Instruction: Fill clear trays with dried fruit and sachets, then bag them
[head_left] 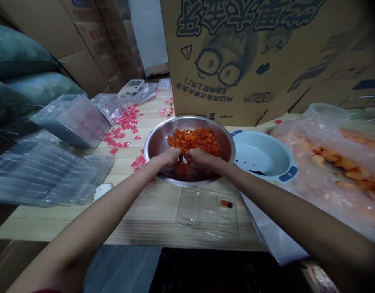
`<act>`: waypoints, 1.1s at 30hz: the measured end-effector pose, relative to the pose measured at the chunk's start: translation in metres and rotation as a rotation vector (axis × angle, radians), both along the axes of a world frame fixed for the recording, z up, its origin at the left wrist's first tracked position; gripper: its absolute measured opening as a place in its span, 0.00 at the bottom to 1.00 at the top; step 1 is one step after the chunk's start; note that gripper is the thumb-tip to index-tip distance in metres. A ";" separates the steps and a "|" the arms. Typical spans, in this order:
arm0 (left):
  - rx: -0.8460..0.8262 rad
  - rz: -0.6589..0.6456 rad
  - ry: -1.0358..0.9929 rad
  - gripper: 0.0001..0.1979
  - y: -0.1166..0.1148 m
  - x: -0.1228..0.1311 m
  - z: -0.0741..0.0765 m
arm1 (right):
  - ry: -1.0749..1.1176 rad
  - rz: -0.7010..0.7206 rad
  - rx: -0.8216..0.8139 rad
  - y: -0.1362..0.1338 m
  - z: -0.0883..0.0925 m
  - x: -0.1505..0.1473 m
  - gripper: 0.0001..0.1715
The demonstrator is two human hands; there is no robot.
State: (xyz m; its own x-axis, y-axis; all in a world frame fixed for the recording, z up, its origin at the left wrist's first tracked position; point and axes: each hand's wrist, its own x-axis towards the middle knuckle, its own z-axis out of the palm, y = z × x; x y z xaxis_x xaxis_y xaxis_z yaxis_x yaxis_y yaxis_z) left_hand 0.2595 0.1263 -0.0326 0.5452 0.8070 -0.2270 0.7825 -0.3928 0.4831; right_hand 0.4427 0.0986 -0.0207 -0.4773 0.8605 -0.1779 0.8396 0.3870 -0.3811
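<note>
A wide metal bowl [157, 142] on the wooden table holds a heap of small, glossy orange pieces [195, 139]. My left hand [171, 156] and my right hand [197, 157] are close together over the front half of the bowl. Fingers on both hands are curled closed, and whatever they grip is hidden by the hands. Orange pieces lie just below and behind them. Nearer to me, a clear plastic tray [199, 209] lies flat, with one small orange-and-dark piece [226, 203] in a slot at its right side.
To the right sit a light blue basin [260, 148] with dark bits and a plastic bag [334, 162] of orange pieces. Red packets [123, 130] are scattered left of the bowl. Stacked clear trays [71, 120] line the left side. A large cardboard box [230, 97] stands behind.
</note>
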 end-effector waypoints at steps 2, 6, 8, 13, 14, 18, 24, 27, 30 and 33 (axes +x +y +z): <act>-0.002 0.029 -0.050 0.09 0.000 -0.012 0.003 | -0.004 0.008 -0.026 0.005 -0.011 -0.007 0.18; -0.049 0.094 -0.179 0.09 -0.001 -0.030 0.007 | 0.043 -0.013 -0.069 0.006 -0.021 -0.007 0.17; -0.091 0.107 -0.242 0.10 -0.003 -0.033 0.007 | 0.106 -0.045 -0.085 0.006 -0.021 -0.003 0.15; -0.359 0.205 -0.550 0.11 -0.012 -0.023 0.010 | 0.384 -0.173 -0.137 0.003 -0.013 0.012 0.07; -0.408 0.246 -0.611 0.09 -0.014 -0.021 0.011 | 0.449 -0.192 -0.156 0.001 -0.011 0.015 0.06; -0.421 0.315 -0.687 0.06 -0.017 -0.015 0.019 | 0.662 -0.231 -0.206 -0.007 0.001 0.021 0.02; -0.286 0.286 -0.809 0.07 -0.070 -0.009 0.051 | 0.837 -0.238 -0.075 -0.073 0.044 0.059 0.06; -0.181 0.186 -0.851 0.08 -0.132 0.008 0.056 | 0.839 -0.286 0.084 -0.144 0.050 0.088 0.08; -0.128 0.099 -0.809 0.06 -0.189 0.039 0.035 | 0.825 -0.452 0.005 -0.210 0.024 0.108 0.10; 0.007 -0.045 -0.640 0.07 -0.215 0.072 -0.003 | 0.813 -0.619 -0.031 -0.250 -0.010 0.119 0.12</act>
